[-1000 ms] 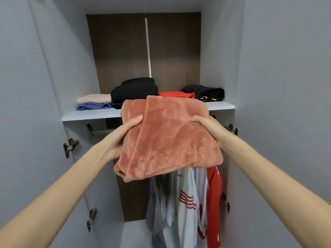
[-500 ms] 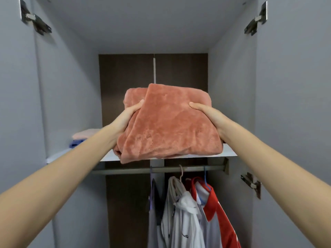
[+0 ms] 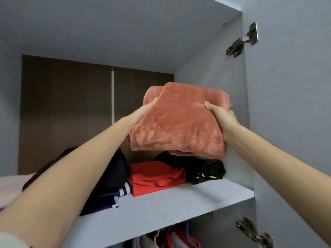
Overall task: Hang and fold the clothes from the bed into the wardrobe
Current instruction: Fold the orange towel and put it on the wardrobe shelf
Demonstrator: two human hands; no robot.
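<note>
Our left grip (image 3: 143, 113) and right grip (image 3: 222, 117) pinch opposite sides of the folded salmon fleece (image 3: 179, 122), thumbs pressed on top, the other fingers hidden beneath. The bundle hangs in the air in the wardrobe's upper compartment, above the shelf (image 3: 161, 203) and over the black garment (image 3: 206, 167) at its right end; whether the two touch we cannot tell. A folded red top (image 3: 155, 176) lies just beside that pile, and a dark striped piece (image 3: 111, 178) sits further left, partly behind our forearm.

To land it well, we judge the fleece should go down level, back edge first, so that its layers stay stacked. A lower layer sags at the front right and could unroll. Fingers are best slid out sideways, not dragged forward, lest the black garment come with them. The wardrobe's side wall (image 3: 215, 77) stands near our right knuckles.
</note>
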